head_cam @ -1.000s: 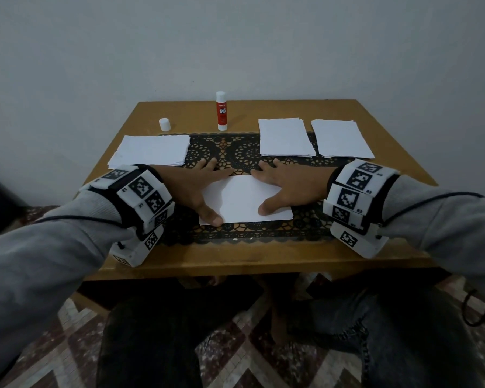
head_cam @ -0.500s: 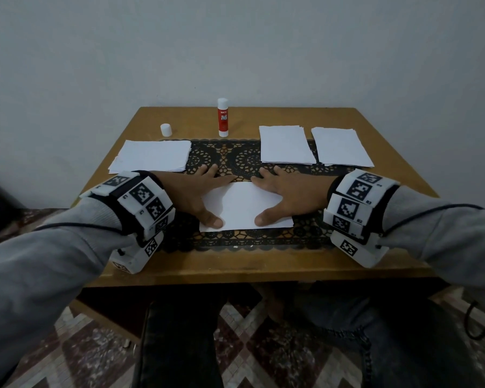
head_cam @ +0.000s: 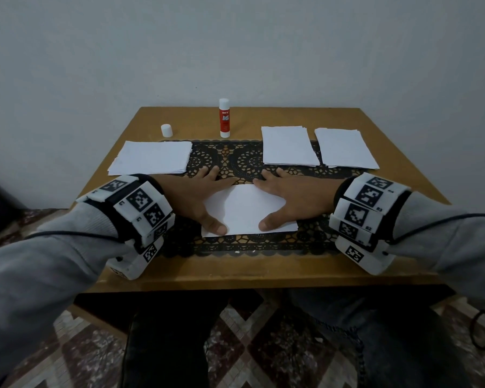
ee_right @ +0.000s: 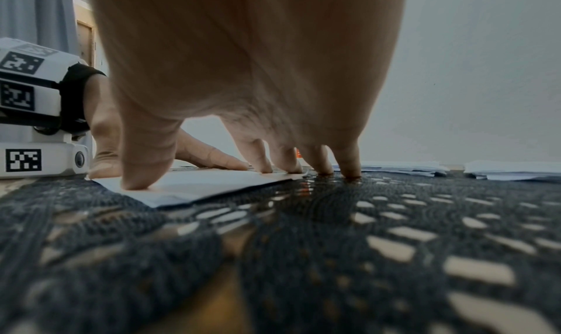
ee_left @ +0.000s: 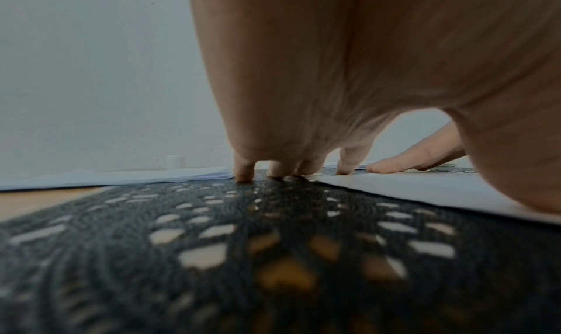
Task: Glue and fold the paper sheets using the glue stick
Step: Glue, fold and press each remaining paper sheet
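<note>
I am pressing my left hand (head_cam: pixel 192 196) and right hand (head_cam: pixel 297 196) flat, fingers straight and spread, on the folded sheet (head_cam: pixel 248 210) lying on the black lace mat (head_cam: pixel 235 159). Farther across the counter (head_cam: pixel 420 189), three paper stacks are lying, then the glue stick (head_cam: pixel 224 118) standing upright beside its cap (head_cam: pixel 166 130).

Three cameras on one small wooden table (head_cam: pixel 179 270): one high, two at surface level.

The head view looks forward and down from the near edge toward 12 o'clock. Each wrist view sits very low and close on the black lace runner (ee_left: pixel 212 255), looking along the fingers toward 12 o'clock; both share the white folded sheet (ee_right: pixel 194 185).
</note>
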`<state>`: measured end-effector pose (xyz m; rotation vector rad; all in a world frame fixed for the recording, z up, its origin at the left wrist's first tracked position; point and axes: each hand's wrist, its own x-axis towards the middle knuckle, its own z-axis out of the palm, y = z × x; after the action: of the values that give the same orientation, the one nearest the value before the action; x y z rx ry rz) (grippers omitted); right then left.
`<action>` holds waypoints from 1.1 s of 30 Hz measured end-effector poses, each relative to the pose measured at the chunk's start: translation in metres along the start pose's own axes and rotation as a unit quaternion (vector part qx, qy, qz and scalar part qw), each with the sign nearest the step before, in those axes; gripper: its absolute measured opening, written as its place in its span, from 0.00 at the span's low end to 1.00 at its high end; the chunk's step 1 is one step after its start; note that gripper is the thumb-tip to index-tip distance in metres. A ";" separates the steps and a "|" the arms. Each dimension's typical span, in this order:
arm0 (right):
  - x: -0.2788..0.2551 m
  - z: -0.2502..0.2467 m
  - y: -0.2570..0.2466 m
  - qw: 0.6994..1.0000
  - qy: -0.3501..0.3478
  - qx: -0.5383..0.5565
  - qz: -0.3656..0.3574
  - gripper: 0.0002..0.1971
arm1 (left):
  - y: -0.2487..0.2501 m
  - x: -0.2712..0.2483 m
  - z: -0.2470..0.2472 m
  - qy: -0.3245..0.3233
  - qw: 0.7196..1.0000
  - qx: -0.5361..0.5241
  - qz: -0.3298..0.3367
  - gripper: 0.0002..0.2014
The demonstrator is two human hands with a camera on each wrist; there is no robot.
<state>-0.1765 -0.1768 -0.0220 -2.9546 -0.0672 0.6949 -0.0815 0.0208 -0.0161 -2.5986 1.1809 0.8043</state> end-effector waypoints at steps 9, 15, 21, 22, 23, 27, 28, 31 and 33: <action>-0.002 -0.004 0.004 1.000 -0.022 0.010 -0.005 0.53 | -0.003 -0.004 -0.004 -0.007 1.000 -0.013 0.018 0.56; -0.006 -0.006 0.003 0.999 -0.042 -0.007 -0.002 0.47 | 0.001 -0.003 -0.003 -0.011 1.000 -0.013 0.013 0.49; -0.009 0.005 -0.008 0.996 -0.035 -0.087 -0.012 0.44 | 0.011 -0.005 0.000 -0.013 0.999 0.033 0.006 0.46; -0.009 0.005 -0.006 0.995 -0.034 -0.093 -0.009 0.45 | 0.010 -0.004 0.001 -0.012 0.999 0.043 0.004 0.47; -0.010 0.006 -0.005 0.994 -0.033 -0.100 -0.002 0.45 | 0.009 -0.004 0.003 -0.012 0.998 0.054 0.000 0.47; -0.019 0.010 -0.001 0.990 -0.038 -0.129 0.036 0.48 | 0.002 -0.013 0.008 -0.018 0.995 0.091 -0.029 0.42; -0.023 0.009 -0.001 0.989 -0.042 -0.135 0.046 0.47 | 0.001 -0.017 0.009 -0.025 0.994 0.097 -0.039 0.41; -0.032 0.006 -0.006 0.985 -0.043 -0.154 0.060 0.46 | 0.004 -0.031 0.010 -0.034 0.993 0.097 -0.059 0.39; -0.033 0.008 -0.018 0.987 -0.041 -0.151 0.026 0.46 | 0.018 -0.036 0.010 -0.029 0.995 0.088 -0.043 0.39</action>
<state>-0.2100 -0.1602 -0.0123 -3.2242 -0.1104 0.8865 -0.1182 0.0356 -0.0034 -2.4482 1.0659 0.7180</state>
